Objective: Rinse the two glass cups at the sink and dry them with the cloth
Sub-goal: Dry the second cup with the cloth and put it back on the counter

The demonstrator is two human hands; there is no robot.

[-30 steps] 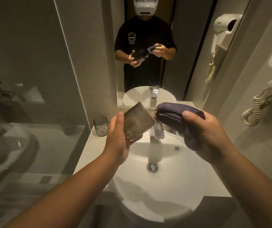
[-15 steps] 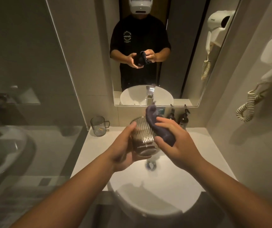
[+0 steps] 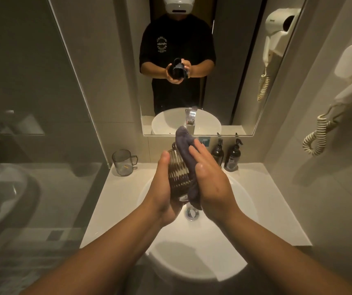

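Held above the white sink (image 3: 230, 237), between both hands: a ribbed glass cup (image 3: 179, 173), roughly upright with a slight tilt, just above the drain (image 3: 191, 213). Cupped from the left side by the left hand (image 3: 162, 192), thumb up along the ribbed wall near the rim, fingers wrapped under and behind out of sight. Pressed against the cup's right side by the right hand (image 3: 211, 184): a dark purple cloth (image 3: 186, 150), sandwiched between straight, extended fingers and the glass. Bunched above the rim at the top, trailing below the cup's base at the bottom. Right palm flat, not curled, covering most of the cloth's length.

On the counter (image 3: 115, 201) to the left, well apart from both hands: a second glass cup with a handle (image 3: 123, 162), upright, untouched. At the back right of the counter, just beside each other: two dark pump bottles (image 3: 232, 155). Behind the hands, largely hidden: the faucet, seen only as a reflection in the mirror (image 3: 230, 81). On the right wall: a hair dryer with a coiled cord (image 3: 319, 133).
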